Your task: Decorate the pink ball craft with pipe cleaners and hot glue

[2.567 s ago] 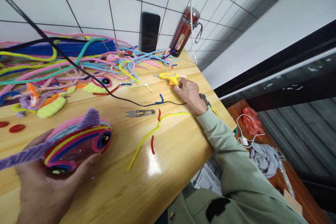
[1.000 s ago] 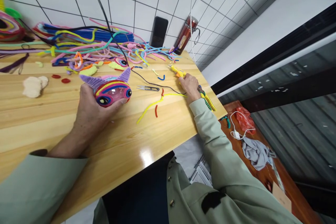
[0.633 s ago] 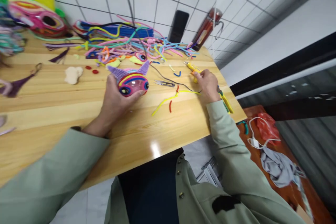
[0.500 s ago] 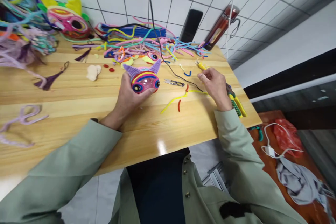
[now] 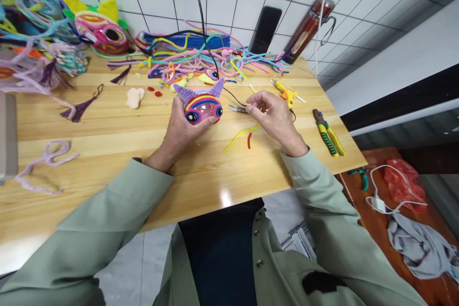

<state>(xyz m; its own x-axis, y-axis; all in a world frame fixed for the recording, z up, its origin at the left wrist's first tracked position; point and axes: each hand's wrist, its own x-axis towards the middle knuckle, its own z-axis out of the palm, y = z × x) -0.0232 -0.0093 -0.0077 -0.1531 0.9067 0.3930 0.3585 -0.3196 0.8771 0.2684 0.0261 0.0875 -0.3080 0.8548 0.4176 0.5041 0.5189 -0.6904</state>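
My left hand (image 5: 182,129) is wrapped round a pink mask-like figure (image 5: 203,109) with purple ears and two ringed eyes, its thumb along the lower edge. To the right, my right hand (image 5: 268,114) hovers with bent fingers by the handle end of small silver snips (image 5: 237,108); whether the fingertips grip anything is too small to tell. Below its fingers lie a yellow pipe cleaner (image 5: 238,137) and a short red piece (image 5: 249,140). A yellow glue gun (image 5: 287,94) rests behind the right hand.
Pliers (image 5: 328,134) lie at the right. Along the wall are pipe cleaners (image 5: 186,43), a second mask (image 5: 102,31), a phone (image 5: 265,29) and a red flask (image 5: 308,31). Purple tassels (image 5: 81,107) and a curled lilac pipe cleaner (image 5: 48,158) are at the left.
My right hand has moved left from beside the glue gun to the snips, uncovering the gun and pliers. My left hand keeps its hold on the figure. The view has shifted slightly.
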